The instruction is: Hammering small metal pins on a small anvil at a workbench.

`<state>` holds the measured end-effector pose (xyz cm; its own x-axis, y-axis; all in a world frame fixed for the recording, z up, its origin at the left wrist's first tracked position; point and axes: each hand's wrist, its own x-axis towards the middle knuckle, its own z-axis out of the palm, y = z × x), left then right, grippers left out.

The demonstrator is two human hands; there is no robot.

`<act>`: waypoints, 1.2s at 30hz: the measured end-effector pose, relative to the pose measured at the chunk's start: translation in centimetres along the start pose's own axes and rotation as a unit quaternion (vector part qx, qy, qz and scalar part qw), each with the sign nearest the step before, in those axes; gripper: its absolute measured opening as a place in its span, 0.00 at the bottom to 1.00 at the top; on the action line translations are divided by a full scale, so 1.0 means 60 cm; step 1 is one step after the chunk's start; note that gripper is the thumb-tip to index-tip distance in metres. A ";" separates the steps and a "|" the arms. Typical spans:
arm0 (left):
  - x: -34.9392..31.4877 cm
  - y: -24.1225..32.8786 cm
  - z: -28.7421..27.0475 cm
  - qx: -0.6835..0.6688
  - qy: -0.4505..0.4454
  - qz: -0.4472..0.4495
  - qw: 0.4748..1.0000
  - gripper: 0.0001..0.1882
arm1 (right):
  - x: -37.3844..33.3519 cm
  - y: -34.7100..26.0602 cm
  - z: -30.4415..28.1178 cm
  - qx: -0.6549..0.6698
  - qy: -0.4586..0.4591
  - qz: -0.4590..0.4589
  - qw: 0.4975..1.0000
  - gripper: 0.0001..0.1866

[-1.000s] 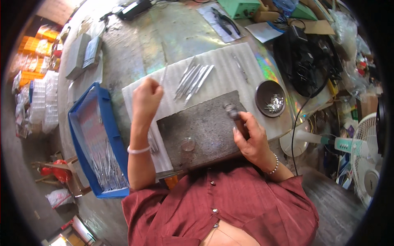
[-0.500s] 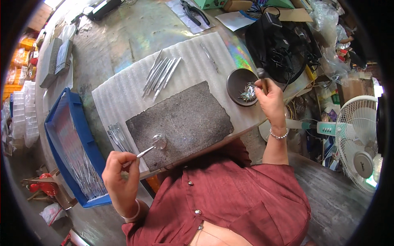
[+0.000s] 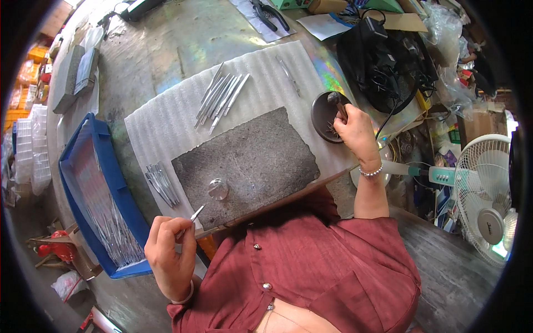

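In head view, pinches rod (image 3: 197,212) in left hand (image 3: 171,247), between thumb and fingers, angled up-right over near-left corner of slab (image 3: 255,155), with disc (image 3: 218,189) just past tip, nearer this hand. Holds hammer (image 3: 334,99) in right hand (image 3: 358,133), clasped round handle above bowl (image 3: 320,115). Shows bare slab right of disc.

worn grey tabletop (image 3: 205,30), grey floor (image 3: 28,219), white fan (image 3: 482,172)

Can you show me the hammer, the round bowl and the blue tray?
Hammer (image 3: 333,97), head view: on its dark head.
Round bowl (image 3: 320,115), head view: on its bare inside.
Blue tray (image 3: 123,202), head view: on its right wall.
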<state>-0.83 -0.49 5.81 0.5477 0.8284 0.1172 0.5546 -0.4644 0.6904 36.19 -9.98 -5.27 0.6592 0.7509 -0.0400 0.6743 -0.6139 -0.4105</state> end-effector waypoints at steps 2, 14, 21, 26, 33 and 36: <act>0.003 -0.008 0.008 -0.007 -0.032 0.002 0.999 0.09 | -0.003 0.002 -0.002 0.018 0.006 0.005 1.000 0.10; 0.015 -0.033 0.041 -0.054 -0.049 -0.011 0.997 0.09 | -0.006 0.022 -0.007 0.263 -0.008 0.052 0.963 0.07; 0.009 -0.056 0.064 -0.070 -0.076 -0.032 0.994 0.07 | -0.011 0.014 -0.009 0.371 -0.035 0.059 0.926 0.09; 0.006 -0.073 0.083 -0.067 -0.077 -0.009 0.995 0.06 | -0.012 0.018 -0.004 0.383 -0.027 0.055 0.922 0.08; -0.006 -0.079 0.077 -0.158 -0.042 -0.045 0.985 0.06 | -0.039 -0.062 -0.021 0.530 -0.091 0.085 0.839 0.04; -0.013 -0.078 0.080 -0.287 -0.036 -0.095 0.952 0.05 | -0.073 -0.124 -0.022 0.574 -0.158 0.068 0.801 0.05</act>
<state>-0.84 -0.49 -0.96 0.5248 0.8471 -0.0838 0.2252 -0.0432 0.9734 28.72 -9.00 -0.85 0.4601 0.8323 -0.3092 -0.2662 -0.2029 -0.9423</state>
